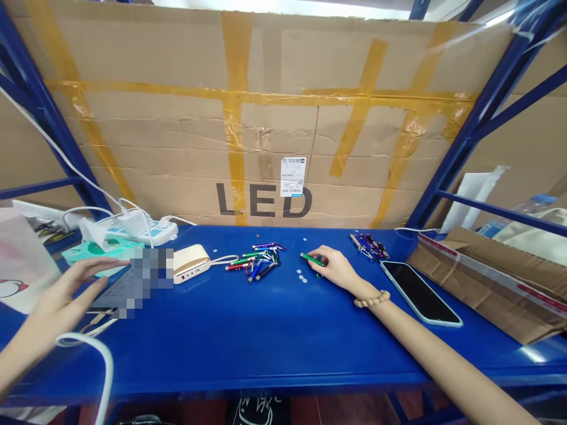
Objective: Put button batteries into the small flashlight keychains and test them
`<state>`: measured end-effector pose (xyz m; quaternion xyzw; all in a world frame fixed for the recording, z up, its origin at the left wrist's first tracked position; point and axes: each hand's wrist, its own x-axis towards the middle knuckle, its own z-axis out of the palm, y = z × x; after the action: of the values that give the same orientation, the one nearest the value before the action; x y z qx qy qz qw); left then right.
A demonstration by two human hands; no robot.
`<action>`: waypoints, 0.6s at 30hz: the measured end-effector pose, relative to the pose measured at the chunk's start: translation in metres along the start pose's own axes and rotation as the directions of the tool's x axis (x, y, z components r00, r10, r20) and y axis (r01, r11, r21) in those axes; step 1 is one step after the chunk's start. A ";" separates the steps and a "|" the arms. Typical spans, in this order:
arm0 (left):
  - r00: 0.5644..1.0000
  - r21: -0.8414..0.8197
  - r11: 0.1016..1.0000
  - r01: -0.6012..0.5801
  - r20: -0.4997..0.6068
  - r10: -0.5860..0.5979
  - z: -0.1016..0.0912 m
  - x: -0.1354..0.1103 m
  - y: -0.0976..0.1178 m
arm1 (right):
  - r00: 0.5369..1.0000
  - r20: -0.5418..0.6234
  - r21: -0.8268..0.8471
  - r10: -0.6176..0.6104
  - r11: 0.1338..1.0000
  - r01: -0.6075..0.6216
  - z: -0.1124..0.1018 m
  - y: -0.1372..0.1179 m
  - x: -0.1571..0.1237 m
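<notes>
My right hand [334, 267] is on the blue shelf top [274, 336], pinching a slim green metal keychain light [312, 259] between fingers and thumb. Just left of it lie several small white discs [301, 276]. Further left is a heap of multicoloured keychain lights with clips [257, 262]. A smaller bunch of dark metal lights [367, 247] lies beyond my right hand. My left hand [75, 283] hovers open at the far left, holding nothing, nearest a pixelated-out object [142, 280] and a mint-green box [95, 254].
A cream power bank [191, 262] with a short cable sits left of the heap. A black smartphone [420, 293] lies at right, beside a flattened cardboard box [482, 283]. A power strip [137, 230] with white cables stands behind. Taped cardboard [177, 136] backs the shelf between blue uprights.
</notes>
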<state>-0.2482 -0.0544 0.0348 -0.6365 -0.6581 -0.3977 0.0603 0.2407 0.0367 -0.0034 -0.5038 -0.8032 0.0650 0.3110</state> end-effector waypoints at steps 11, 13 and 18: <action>0.961 -0.160 0.986 -0.042 0.262 0.084 0.042 0.024 0.005 | 0.998 0.064 -0.002 0.000 1.000 0.000 0.002 0.003 0.000; 0.969 -0.122 0.993 -0.003 0.245 0.033 0.043 0.022 0.007 | 0.998 0.069 -0.005 0.005 1.000 -0.004 0.002 0.003 0.000; 0.951 -0.093 0.986 0.142 0.290 -0.110 0.038 0.024 0.014 | 0.998 0.069 -0.019 0.009 1.000 -0.007 0.003 0.003 0.001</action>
<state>-0.2245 -0.0146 0.0294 -0.6462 -0.6757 -0.3415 -0.0962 0.2411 0.0399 -0.0069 -0.5073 -0.8121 0.0762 0.2781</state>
